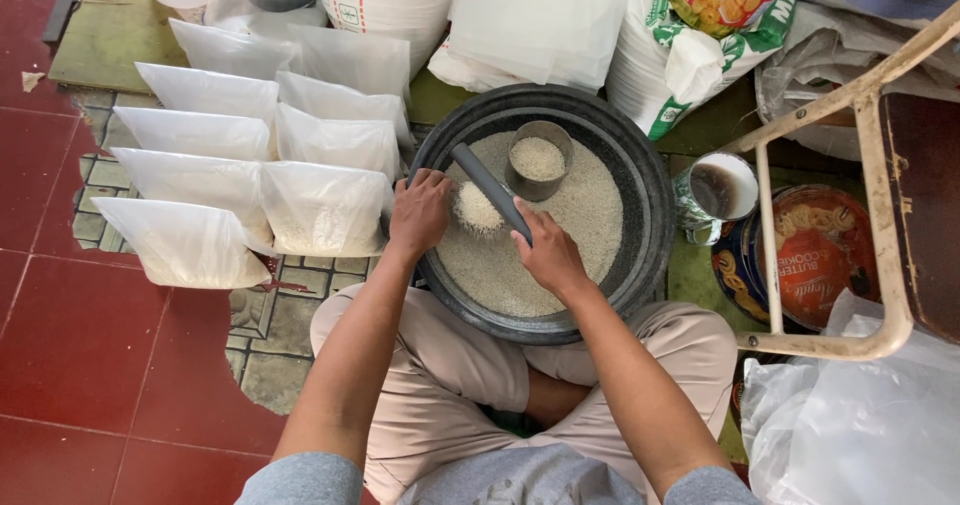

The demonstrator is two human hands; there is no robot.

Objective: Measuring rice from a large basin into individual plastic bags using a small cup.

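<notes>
Fingers of the right hand point(548, 253) wrap narrow around the lower end of a grey plastic pipe point(490, 192), which slants over the rice point(590, 215) in the black basin point(640, 165). Left hand point(420, 212) is curled, knuckles up, at the basin's near-left rim, touching the grain heap; its grip is hidden. Pipe looks light, stiff, smooth, best held mid-shaft. A metal can point(538, 160), brim-full of rice, stands in the grain: heavier, spill-prone, take by the wall. Filled clear bags point(325, 205) lie left.
</notes>
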